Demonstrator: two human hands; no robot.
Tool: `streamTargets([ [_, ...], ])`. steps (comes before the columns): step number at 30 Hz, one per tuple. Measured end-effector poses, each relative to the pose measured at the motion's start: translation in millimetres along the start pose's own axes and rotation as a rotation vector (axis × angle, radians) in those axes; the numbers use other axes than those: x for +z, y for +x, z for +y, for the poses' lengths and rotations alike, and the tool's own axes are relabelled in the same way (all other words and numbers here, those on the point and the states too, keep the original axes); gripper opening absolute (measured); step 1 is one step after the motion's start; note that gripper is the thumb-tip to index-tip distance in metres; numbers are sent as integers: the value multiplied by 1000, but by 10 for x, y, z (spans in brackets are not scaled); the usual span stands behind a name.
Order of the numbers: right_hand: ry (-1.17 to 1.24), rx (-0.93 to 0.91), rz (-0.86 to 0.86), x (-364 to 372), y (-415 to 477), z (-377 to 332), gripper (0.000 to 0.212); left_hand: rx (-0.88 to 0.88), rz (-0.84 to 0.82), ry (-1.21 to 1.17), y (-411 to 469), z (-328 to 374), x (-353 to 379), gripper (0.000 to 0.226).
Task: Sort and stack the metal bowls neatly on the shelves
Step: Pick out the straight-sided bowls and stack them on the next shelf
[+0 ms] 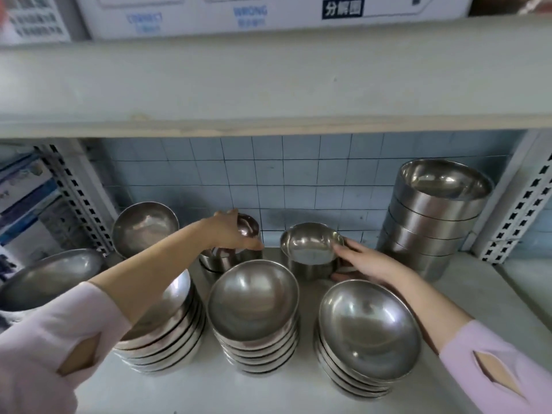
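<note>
At the bottom of the frame, three stacks of wide metal bowls stand in a row on the grey shelf [209,392]: the left stack [176,330] partly hidden under a pink-sleeved forearm, the middle stack [254,303], and the right stack [369,330].

Just behind them, at centre, the left hand [231,231] grips a small bowl [248,226] tipped on edge. Its fingers [255,245] are curled round the rim, and the bowl sits above a low stack of small bowls [221,259].

To the right of it, the right hand [370,262] holds a tilted bowl [310,242]. Its fingers [343,249] press on the right rim and the thumb is lower down. This bowl rests on another short stack [307,270].

Farther back a tall stack [433,222] stands at the right by the upright post. At the left, a leaning bowl [143,225] and a large bowl [50,276] sit near the frame edge. Blue wall tiles [298,174] lie behind, under an upper shelf board [268,85].
</note>
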State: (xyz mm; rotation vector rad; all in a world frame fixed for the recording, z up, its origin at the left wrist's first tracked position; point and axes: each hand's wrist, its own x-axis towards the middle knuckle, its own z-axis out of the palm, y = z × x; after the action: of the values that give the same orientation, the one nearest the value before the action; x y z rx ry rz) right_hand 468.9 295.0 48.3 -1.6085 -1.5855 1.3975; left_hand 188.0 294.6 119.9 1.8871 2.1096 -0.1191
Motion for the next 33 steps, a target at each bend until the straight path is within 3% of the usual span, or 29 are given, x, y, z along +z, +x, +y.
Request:
streamTargets([
  [3, 461, 26, 39, -85, -62, -103, 37, 25, 73, -90, -129, -17, -137, 134],
  [6, 631, -27, 90, -226, -259, -240, 10, 68, 178, -133, -312, 40, -329, 138],
  [13, 635, -163, 114, -667, -1023, -219, 20, 270, 313, -219, -1057, 631, -633, 89],
  [22, 526, -167, 238, -1404, -1863, 838, 22, 430, 285, -196, -1690, 1875, -278, 109],
  [29, 462, 5, 225, -1653, -2038, 1744, 38, 517, 148, -222, -1844, 2684, 204, 109],
  [33, 343, -42, 204, -1741, -2091, 1900, 43, 518, 90, -173, -1833, 3017, 536, 116],
])
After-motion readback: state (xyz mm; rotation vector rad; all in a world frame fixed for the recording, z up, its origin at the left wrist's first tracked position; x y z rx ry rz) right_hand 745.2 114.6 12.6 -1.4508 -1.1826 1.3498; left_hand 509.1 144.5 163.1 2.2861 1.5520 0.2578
